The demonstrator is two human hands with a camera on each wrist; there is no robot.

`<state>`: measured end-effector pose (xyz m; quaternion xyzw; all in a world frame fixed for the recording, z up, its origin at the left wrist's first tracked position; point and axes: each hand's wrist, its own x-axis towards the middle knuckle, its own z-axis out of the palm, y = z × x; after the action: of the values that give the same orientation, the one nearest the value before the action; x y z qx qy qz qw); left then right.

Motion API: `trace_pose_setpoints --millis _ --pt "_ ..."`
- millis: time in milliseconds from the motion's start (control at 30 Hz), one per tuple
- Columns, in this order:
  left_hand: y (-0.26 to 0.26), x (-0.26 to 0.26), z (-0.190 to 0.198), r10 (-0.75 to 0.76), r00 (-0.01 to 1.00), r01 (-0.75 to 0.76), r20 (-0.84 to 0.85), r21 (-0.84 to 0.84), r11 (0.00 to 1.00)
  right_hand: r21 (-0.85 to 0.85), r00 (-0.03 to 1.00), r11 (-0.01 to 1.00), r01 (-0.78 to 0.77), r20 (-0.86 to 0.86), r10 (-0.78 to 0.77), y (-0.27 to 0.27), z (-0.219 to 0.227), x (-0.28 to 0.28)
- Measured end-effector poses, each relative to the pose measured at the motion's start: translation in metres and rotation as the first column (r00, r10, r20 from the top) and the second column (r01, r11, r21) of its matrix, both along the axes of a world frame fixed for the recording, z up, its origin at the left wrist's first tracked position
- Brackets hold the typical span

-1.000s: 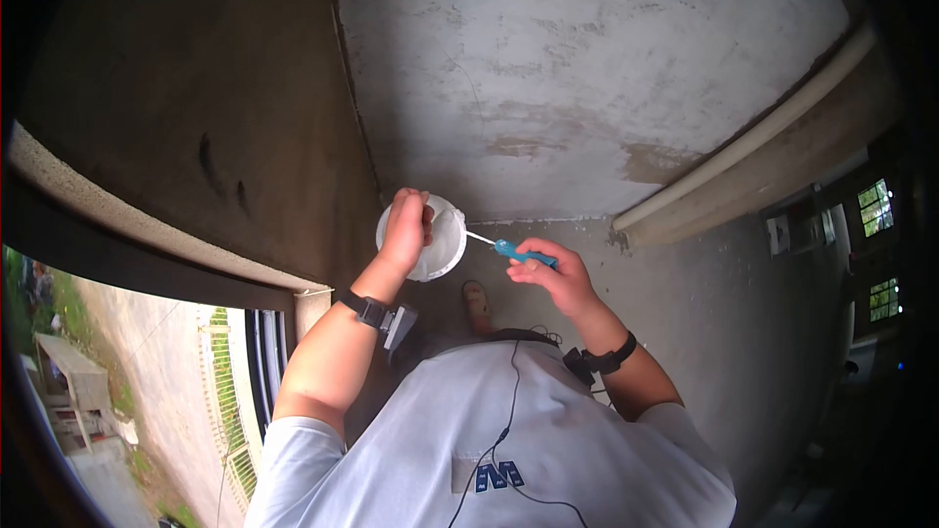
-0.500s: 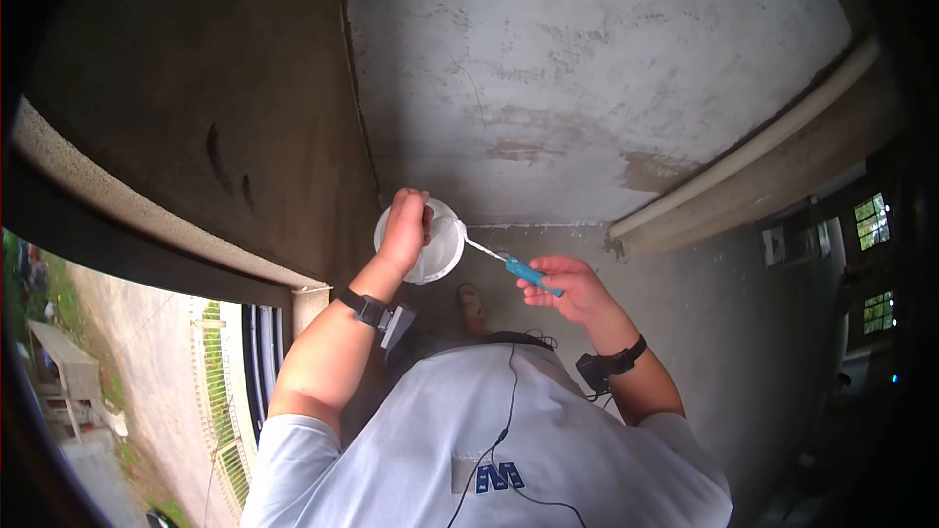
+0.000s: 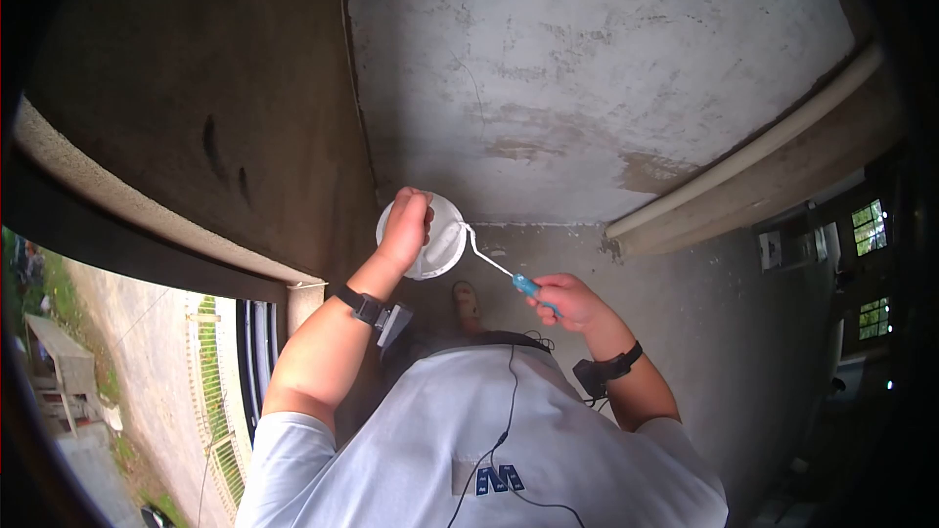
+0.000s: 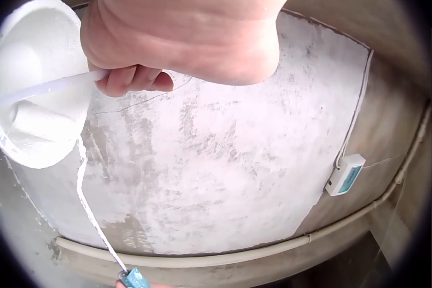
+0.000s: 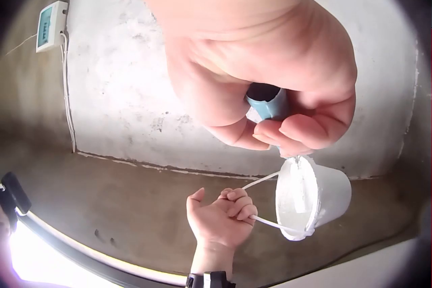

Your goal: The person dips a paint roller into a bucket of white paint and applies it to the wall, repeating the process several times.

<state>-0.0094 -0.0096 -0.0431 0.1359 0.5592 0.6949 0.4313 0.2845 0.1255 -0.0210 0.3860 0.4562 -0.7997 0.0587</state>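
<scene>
My left hand (image 3: 403, 233) grips the thin white bail of a small white bucket (image 3: 446, 252), which hangs tilted with its opening facing me. The bail (image 4: 54, 86) crosses the bucket's mouth in the left wrist view. Inside lies the roller sleeve (image 4: 44, 122) of a paint roller, coated in white. Its bent, white-smeared rod comes out over the rim and runs to a blue handle (image 3: 525, 284). My right hand (image 3: 575, 303) curls its fingers round that handle, to the right of the bucket. In the right wrist view, the handle's hollow end (image 5: 264, 92) shows between thumb and fingers.
Ahead stands a wall (image 3: 587, 59) with patchy white coating, beside a bare brown wall (image 3: 196, 88) at left. A pale pipe (image 3: 753, 142) runs along the wall's right side. A small white box (image 4: 346, 174) with cables hangs on the wall. A sandalled foot (image 3: 467, 303) is below the bucket.
My right hand has drawn back down and to the right with the roller handle, so more of the rod shows outside the bucket. The left hand and bucket have stayed nearly in place.
</scene>
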Motion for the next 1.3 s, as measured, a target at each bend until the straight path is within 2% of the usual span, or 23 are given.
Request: trace_pose_setpoints --millis 167,200,367,567,767,900,1133,1300 --pt "-0.002 0.001 -0.002 0.018 1.0 -0.018 -0.01 -0.007 1.0 0.212 0.999 0.977 -0.034 0.002 0.034 -0.009 0.006 0.006" --pt "-0.002 0.001 -0.002 0.026 0.999 -0.026 0.037 -0.01 1.0 0.212 0.999 0.977 -0.036 0.006 0.036 -0.009 0.006 0.007" --pt "-0.002 0.002 -0.003 0.038 0.991 -0.035 0.125 -0.021 0.999 0.097 0.98 0.981 0.167 -0.123 -0.154 -0.003 0.013 0.008" --pt "-0.005 0.0 0.001 0.028 0.995 -0.024 0.098 -0.041 0.999 0.112 0.946 0.958 0.265 -0.22 -0.237 0.02 0.013 -0.014" --pt "-0.007 -0.001 0.017 0.069 0.994 -0.065 0.082 -0.058 0.996 0.058 0.927 0.96 0.273 -0.282 -0.247 0.065 0.022 -0.053" --pt "-0.008 0.0 0.028 0.07 0.998 -0.069 0.005 -0.075 0.995 0.012 0.934 0.97 0.243 -0.273 -0.231 0.097 0.033 -0.084" --pt "-0.006 0.0 0.042 0.105 0.992 -0.098 0.065 -0.096 0.991 -0.074 0.962 0.971 0.229 -0.133 -0.237 0.138 0.066 -0.122" --pt "-0.004 -0.005 0.046 0.079 0.997 -0.076 0.022 -0.114 0.991 -0.136 0.967 0.966 0.222 -0.097 -0.236 0.164 0.077 -0.136"
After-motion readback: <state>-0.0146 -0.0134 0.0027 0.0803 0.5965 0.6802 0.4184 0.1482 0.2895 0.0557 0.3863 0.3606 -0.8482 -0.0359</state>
